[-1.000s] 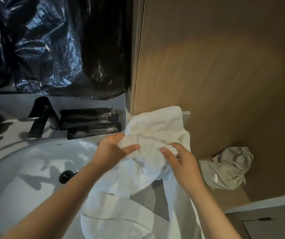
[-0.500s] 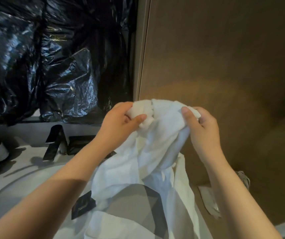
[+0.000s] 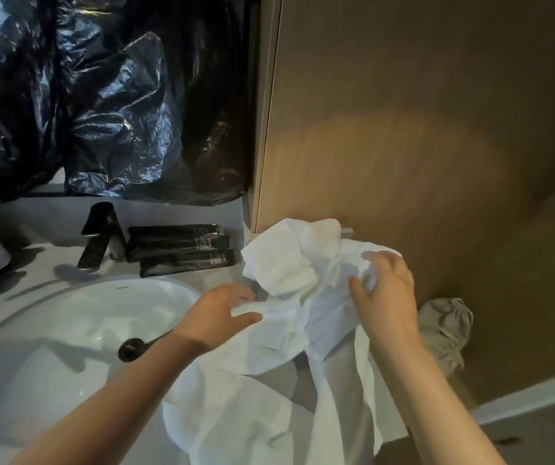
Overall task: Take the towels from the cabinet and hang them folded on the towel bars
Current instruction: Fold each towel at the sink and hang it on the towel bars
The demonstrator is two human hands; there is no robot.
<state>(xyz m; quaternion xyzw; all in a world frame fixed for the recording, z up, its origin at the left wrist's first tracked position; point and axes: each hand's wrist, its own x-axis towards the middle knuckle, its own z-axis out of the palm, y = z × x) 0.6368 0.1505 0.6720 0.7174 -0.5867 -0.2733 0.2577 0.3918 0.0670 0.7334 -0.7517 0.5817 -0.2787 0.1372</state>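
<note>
Left grip (image 3: 222,317): we are pinching the white towel (image 3: 289,263) beside the sink (image 3: 51,330).
Right grip (image 3: 387,297): we are clutching the same towel.

Nothing here can be read with any certainty. The three flat black plastic tubes (image 3: 182,245) lying side by side on the pale grey bench (image 3: 51,263) each carry a small block of pale print near their right ends, but the letters are too small and blurred to make out. A tiny grey mark sits on the far inner wall of the white oval sink (image 3: 68,317), equally illegible.
</note>
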